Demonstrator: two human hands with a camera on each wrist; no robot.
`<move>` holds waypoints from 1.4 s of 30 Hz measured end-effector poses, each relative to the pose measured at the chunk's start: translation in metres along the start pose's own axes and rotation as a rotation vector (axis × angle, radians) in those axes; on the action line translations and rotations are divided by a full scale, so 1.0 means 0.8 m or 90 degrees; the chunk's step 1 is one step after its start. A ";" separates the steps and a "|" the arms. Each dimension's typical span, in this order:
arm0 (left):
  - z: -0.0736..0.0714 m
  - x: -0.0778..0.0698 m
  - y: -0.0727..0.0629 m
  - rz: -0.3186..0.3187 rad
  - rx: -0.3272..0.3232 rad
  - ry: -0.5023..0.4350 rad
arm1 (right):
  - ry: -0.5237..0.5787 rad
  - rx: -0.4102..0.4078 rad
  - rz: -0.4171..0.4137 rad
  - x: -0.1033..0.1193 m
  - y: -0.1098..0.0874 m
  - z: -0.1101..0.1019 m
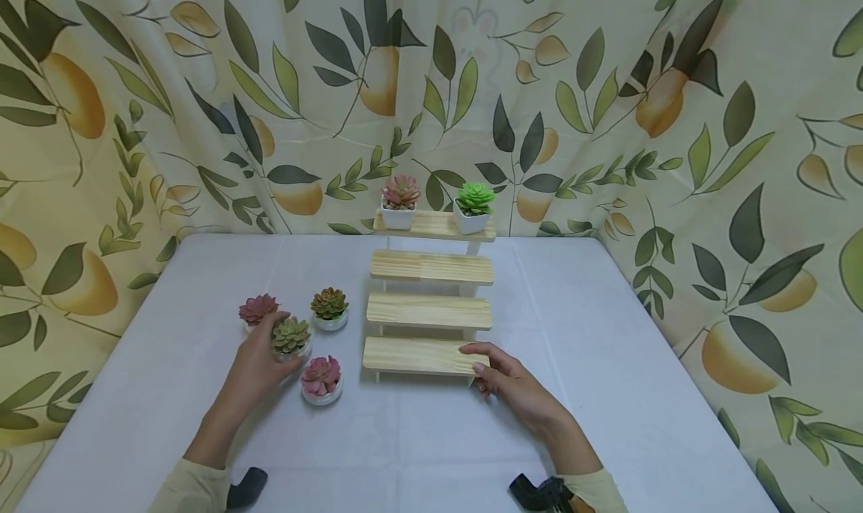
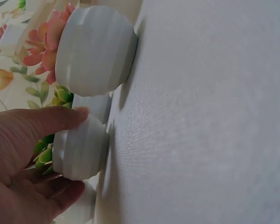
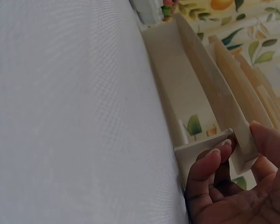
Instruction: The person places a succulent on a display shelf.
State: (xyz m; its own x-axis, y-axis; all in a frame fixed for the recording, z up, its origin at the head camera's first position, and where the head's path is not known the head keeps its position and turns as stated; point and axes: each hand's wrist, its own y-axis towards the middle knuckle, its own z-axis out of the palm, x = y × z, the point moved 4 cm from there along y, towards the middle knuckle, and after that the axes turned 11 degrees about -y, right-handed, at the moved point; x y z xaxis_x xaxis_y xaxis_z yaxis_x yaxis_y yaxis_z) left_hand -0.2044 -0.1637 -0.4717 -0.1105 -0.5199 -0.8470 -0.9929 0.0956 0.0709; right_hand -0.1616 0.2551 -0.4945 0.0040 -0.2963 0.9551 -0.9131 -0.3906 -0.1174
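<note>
My left hand (image 1: 258,359) holds a green succulent (image 1: 291,335) by its round white pot (image 2: 79,151), thumb on one side and fingers on the other. Three more potted succulents stand close by: a dark pink one (image 1: 259,308) partly hidden behind that hand, an orange-green one (image 1: 329,305), and a pink one (image 1: 321,377) nearer the front. At the right end of a tiered wooden display stand (image 1: 418,355), my right hand (image 1: 522,393) grips the lowest board between thumb and fingers. The right wrist view shows the board's edge (image 3: 224,98) and curled fingers (image 3: 205,170) beside its support.
On the stand's top tier sit a pink succulent (image 1: 400,198) and a bright green one (image 1: 474,204), both in white pots. The lower boards, such as the second one (image 1: 431,267), are bare. A white cloth (image 1: 607,423) covers the table; a fruit-patterned curtain (image 1: 431,86) hangs behind.
</note>
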 end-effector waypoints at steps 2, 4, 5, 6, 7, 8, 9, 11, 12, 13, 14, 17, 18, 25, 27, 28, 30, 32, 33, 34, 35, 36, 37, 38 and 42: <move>0.000 0.002 0.000 -0.002 0.000 -0.002 | -0.001 -0.001 0.001 0.000 0.000 0.000; 0.001 0.003 0.000 -0.005 0.000 -0.002 | -0.002 -0.002 0.003 0.000 0.000 0.000; 0.001 0.003 0.000 -0.005 0.000 -0.003 | -0.002 -0.002 0.003 0.000 0.000 0.000; 0.001 0.003 0.000 -0.005 0.000 -0.003 | -0.002 -0.002 0.004 -0.001 0.000 0.000; 0.002 0.004 0.000 -0.003 0.000 -0.002 | -0.002 -0.002 0.004 -0.001 0.000 0.000; 0.002 0.004 -0.001 -0.001 0.000 -0.002 | -0.003 -0.002 0.005 -0.001 0.000 0.000; 0.002 0.004 -0.001 0.002 -0.001 -0.002 | -0.003 -0.002 0.005 -0.001 0.000 0.000; 0.003 0.004 -0.001 0.008 -0.002 -0.004 | -0.002 -0.003 0.006 -0.001 0.000 0.000; 0.003 0.004 -0.001 0.011 -0.002 -0.005 | -0.002 -0.003 0.007 -0.001 0.000 0.000; 0.003 0.005 -0.001 0.012 -0.002 -0.006 | -0.001 -0.002 0.007 -0.001 0.000 0.000; 0.004 0.005 0.000 0.012 -0.002 -0.007 | -0.001 -0.002 0.008 -0.001 0.000 0.000; 0.004 0.007 0.000 0.011 -0.004 -0.009 | -0.002 0.000 0.007 -0.001 0.000 -0.001; 0.004 0.007 0.000 0.010 -0.005 -0.008 | -0.002 0.000 0.007 -0.001 0.000 -0.001; 0.004 0.008 -0.001 0.016 -0.010 -0.006 | -0.002 -0.002 0.016 -0.003 0.000 -0.002; 0.004 0.008 -0.001 0.014 -0.010 -0.005 | -0.003 -0.006 0.023 -0.004 0.001 -0.003; 0.004 0.008 -0.001 0.012 -0.010 -0.004 | -0.003 -0.007 0.026 -0.004 0.001 -0.003; 0.004 0.009 -0.001 0.007 -0.010 -0.003 | -0.004 -0.010 0.030 -0.003 0.001 -0.003; 0.003 0.009 -0.001 0.004 -0.010 -0.002 | -0.002 -0.011 0.030 -0.003 0.002 -0.003; 0.003 0.008 -0.001 0.002 -0.010 -0.002 | 0.000 -0.010 0.028 -0.003 0.002 -0.003; 0.003 0.008 -0.001 0.001 -0.010 0.000 | 0.001 -0.009 0.025 -0.003 0.002 -0.002; 0.003 0.008 -0.001 -0.001 -0.010 0.000 | 0.001 -0.008 0.024 -0.003 0.002 -0.002; 0.003 0.008 -0.001 -0.005 -0.010 0.002 | 0.001 -0.006 0.022 -0.003 0.002 -0.002; 0.003 0.008 -0.001 -0.007 -0.009 0.003 | 0.002 -0.005 0.020 -0.003 0.001 -0.002; 0.002 0.007 -0.001 -0.011 -0.008 0.003 | 0.002 -0.005 0.018 -0.003 0.001 -0.002; -0.001 0.003 -0.002 -0.021 -0.006 0.005 | 0.003 -0.004 0.017 -0.004 0.001 -0.002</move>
State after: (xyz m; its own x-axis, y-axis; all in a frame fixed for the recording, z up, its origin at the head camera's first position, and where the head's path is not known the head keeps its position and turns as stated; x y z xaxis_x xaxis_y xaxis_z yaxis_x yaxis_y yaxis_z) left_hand -0.2033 -0.1658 -0.4736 -0.0780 -0.5297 -0.8446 -0.9964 0.0697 0.0483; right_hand -0.1631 0.2571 -0.4976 -0.0226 -0.3020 0.9530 -0.9151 -0.3776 -0.1413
